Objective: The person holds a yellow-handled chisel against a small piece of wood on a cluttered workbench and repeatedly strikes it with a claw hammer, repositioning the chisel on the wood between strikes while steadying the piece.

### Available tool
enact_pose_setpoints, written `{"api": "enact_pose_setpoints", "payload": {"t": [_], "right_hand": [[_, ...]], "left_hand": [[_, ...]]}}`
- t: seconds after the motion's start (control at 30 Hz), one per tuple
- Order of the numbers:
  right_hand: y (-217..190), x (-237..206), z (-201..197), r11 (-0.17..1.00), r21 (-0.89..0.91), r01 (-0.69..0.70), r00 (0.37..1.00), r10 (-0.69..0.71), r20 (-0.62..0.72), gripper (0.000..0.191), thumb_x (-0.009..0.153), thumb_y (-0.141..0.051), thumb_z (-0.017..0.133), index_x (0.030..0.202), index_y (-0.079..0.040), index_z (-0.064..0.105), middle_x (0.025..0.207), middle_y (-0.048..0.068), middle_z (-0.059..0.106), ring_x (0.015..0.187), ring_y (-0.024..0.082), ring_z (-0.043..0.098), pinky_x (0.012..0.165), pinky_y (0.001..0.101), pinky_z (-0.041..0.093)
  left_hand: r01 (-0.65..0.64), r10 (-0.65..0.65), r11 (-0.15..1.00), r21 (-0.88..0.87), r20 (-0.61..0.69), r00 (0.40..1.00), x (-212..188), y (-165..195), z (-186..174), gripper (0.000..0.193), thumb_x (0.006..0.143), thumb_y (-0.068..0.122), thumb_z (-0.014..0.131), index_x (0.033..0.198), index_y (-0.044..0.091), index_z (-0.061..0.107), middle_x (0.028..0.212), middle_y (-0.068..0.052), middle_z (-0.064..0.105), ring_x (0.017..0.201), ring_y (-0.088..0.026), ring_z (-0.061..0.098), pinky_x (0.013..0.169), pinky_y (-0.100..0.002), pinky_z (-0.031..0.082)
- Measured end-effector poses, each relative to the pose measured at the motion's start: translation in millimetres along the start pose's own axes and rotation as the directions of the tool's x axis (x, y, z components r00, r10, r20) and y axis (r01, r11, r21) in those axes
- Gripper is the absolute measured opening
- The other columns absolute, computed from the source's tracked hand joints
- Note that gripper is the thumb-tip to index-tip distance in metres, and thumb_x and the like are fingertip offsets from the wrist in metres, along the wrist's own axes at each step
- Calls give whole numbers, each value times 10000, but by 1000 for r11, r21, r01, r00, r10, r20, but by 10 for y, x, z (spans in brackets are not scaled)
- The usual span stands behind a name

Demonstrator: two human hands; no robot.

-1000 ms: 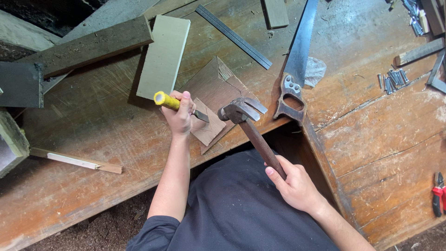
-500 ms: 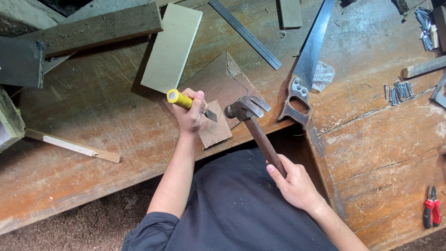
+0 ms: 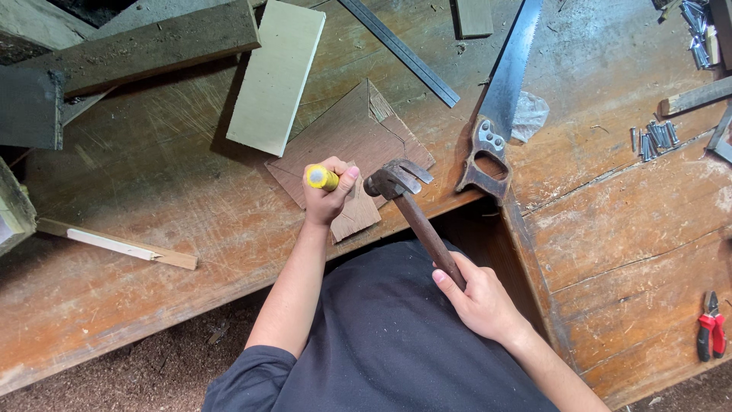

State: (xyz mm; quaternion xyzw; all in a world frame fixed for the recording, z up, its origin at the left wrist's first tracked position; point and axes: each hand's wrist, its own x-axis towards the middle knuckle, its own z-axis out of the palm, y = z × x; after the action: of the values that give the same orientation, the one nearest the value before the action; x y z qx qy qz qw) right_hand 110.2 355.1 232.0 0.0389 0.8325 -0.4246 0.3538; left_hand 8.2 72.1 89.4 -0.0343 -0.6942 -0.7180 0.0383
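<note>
A yellow-handled chisel (image 3: 322,177) is clamped in the grip of the left hand (image 3: 326,195), with the fingers wrapped fully around the handle; its blade is hidden under the hand. The tool is held upright over a thin brown wooden piece (image 3: 352,145) that lies flat on the worn wooden surface (image 3: 152,229), near its front edge. A claw hammer (image 3: 412,214) is held by the right hand (image 3: 480,297), the grip closed on the lower end of its rusty handle. The hammer head (image 3: 390,181) is seen just beside the yellow handle top, to its right; whether they touch cannot be told. A handsaw (image 3: 499,99) is laid to the right of the wooden piece, and a pale board (image 3: 276,75) to its upper left. Nails (image 3: 656,137) and red-handled pliers (image 3: 711,326) are placed well apart, on the right side.
</note>
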Motion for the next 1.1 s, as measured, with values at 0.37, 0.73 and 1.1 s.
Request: {"api": "enact_pose_setpoints", "payload": {"t": [0.37,0.73,1.1], "right_hand": [[35,-30,9,999,2,-43,999,43,-22,418,948,-425,586,1186,-88,654,584,83,659,533,184,684,556,351,520],[37,-32,14,1000,10,-15,1000,15,-9,428,939,-428,601,1181,-79,654,611,83,685,550,181,701,575,340,533],[109,-71,12,991,-24,-129,992,129,0,454,943,-444,575,1242,-109,646,577,95,648,529,193,665,561,357,513]], "left_hand": [[179,-177,939,-293,34,984,-116,-112,-85,250,986,73,709,804,78,537,688,45,546,595,-47,473,552,-236,374],[61,-78,972,-227,-64,995,79,-134,55,229,994,66,699,809,63,564,673,28,558,580,-59,491,535,-247,383],[-150,172,975,167,-128,977,169,97,346,292,956,58,745,739,28,552,647,-16,529,581,-104,469,554,-283,376]]}}
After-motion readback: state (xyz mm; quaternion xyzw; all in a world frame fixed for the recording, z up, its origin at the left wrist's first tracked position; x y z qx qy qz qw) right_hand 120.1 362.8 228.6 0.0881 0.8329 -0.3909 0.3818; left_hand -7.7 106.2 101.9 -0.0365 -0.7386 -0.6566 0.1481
